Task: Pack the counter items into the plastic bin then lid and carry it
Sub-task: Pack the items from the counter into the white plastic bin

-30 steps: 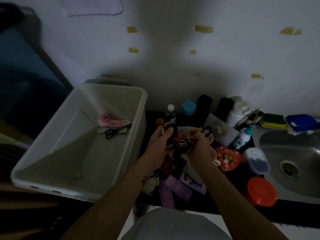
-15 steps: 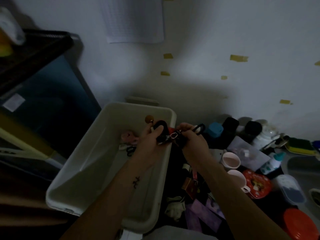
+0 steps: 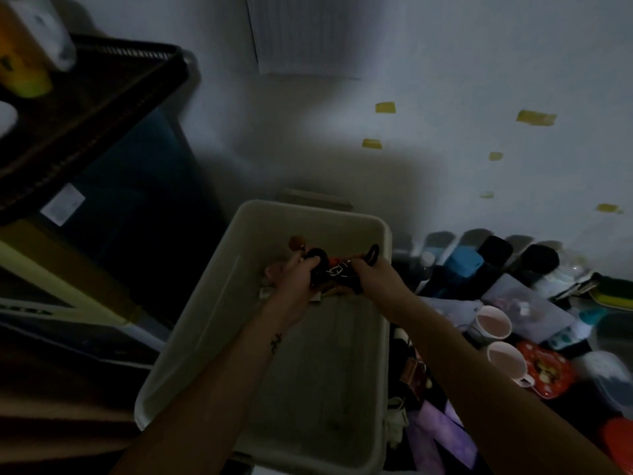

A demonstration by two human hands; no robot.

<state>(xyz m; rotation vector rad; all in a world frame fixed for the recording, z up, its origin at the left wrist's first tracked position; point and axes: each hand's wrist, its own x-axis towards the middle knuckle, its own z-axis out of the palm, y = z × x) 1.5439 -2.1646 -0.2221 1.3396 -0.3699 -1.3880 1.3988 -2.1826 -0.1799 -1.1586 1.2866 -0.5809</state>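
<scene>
- Both hands grasp one tangle of small dark items: left hand curls round its 9 o'clock end, right hand pinches its 3 o'clock end, above the far half of the plastic bin.
- Risk, as I judge it: pieces may snag my fingers at release, or the black loop jutting toward 1 o'clock may fall past the bin's 3 o'clock wall.
- Tangle's long axis runs 9 to 3 o'clock, roughly level; neither end clearly leads.
- A pale cup stands unpacked at 3 o'clock, beside the bin.

Off-wht bin, yel tape bits, pink cups, red tin, blu cap
</scene>
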